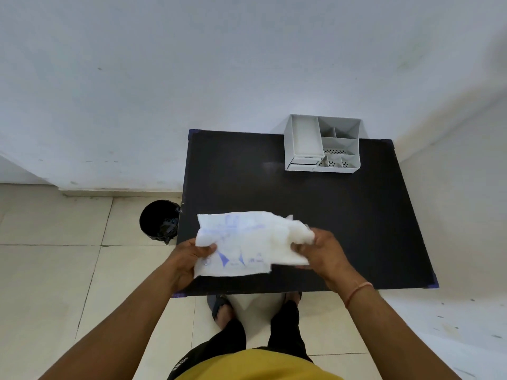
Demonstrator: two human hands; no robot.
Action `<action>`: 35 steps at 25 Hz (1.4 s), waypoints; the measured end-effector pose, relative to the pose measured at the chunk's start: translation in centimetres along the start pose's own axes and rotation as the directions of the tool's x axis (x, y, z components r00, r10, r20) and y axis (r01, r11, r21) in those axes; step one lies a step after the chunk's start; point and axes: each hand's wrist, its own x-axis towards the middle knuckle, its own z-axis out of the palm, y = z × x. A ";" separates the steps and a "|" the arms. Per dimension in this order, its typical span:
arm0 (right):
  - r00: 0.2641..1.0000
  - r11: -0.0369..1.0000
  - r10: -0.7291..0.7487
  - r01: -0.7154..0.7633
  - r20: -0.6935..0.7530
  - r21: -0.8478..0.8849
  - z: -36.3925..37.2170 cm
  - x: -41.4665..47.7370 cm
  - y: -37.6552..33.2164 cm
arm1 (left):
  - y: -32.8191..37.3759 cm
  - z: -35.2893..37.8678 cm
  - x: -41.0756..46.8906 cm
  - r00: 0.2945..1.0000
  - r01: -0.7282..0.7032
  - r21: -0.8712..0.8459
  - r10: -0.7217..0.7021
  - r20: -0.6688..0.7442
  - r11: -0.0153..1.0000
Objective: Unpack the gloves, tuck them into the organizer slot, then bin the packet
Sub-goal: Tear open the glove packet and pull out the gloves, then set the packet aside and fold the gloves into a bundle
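Observation:
A white packet point(238, 242) with blue print is held flat above the near part of the black table point(343, 215). My left hand point(189, 259) grips the packet's left edge, thumb on top. My right hand point(319, 252) pinches a bunch of white gloves point(300, 231) that sticks out of the packet's right end. The white organizer point(322, 144) stands at the table's far right, with one long slot on its left and several smaller compartments on its right; all look empty. A black bin point(159, 219) sits on the floor by the table's left edge.
White walls close in behind the table and on its right. Pale floor tiles point(55, 270) spread to the left. My feet in sandals point(222, 305) stand just under the table's near edge.

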 end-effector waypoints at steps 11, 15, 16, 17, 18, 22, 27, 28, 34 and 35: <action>1.000 0.717 0.019 -0.019 0.008 0.697 -10.0 -1.3 -0.9 | 1.8 4.1 -0.1 0.807 -0.203 0.769 0.549 -0.220 0.606; 0.979 0.418 -0.065 -0.149 0.193 0.896 -9.4 -1.6 0.2 | 4.2 12.8 -4.4 0.962 -0.051 0.111 0.019 0.272 0.992; 0.974 0.445 -0.046 -0.178 0.221 0.877 -8.9 -1.4 0.5 | 4.8 14.8 -5.0 0.930 0.007 0.021 -0.015 0.368 1.000; 0.970 0.480 -0.016 -0.205 0.242 0.853 -8.6 -1.2 0.8 | 5.2 16.5 -5.2 0.896 0.054 -0.052 -0.025 0.443 0.997; 0.968 0.505 0.018 -0.224 0.250 0.834 -8.6 -1.1 1.0 | 5.7 18.0 -5.5 0.860 0.074 -0.095 -0.016 0.510 0.993; 0.967 0.589 0.011 -0.212 0.255 0.780 -11.0 -0.3 1.0 | 8.0 21.0 -5.6 0.816 -0.017 -0.019 0.025 0.577 1.000; 0.977 0.778 -0.014 -0.123 0.212 0.617 -15.0 1.1 -0.5 | 9.4 24.1 -5.4 0.865 -0.134 0.172 0.031 0.500 0.976; 0.979 0.795 -0.009 -0.115 0.201 0.595 -15.5 1.4 -0.8 | 9.5 24.9 -5.4 0.882 -0.179 0.215 0.059 0.468 0.960; 0.936 0.510 0.022 -0.314 0.352 0.801 -18.2 3.6 -1.1 | 9.1 28.3 -5.5 0.925 -0.288 0.172 0.227 0.306 0.942; 0.924 0.436 0.007 -0.346 0.381 0.831 -18.6 3.8 -1.1 | 9.1 28.7 -5.6 0.912 -0.325 0.168 0.261 0.318 0.931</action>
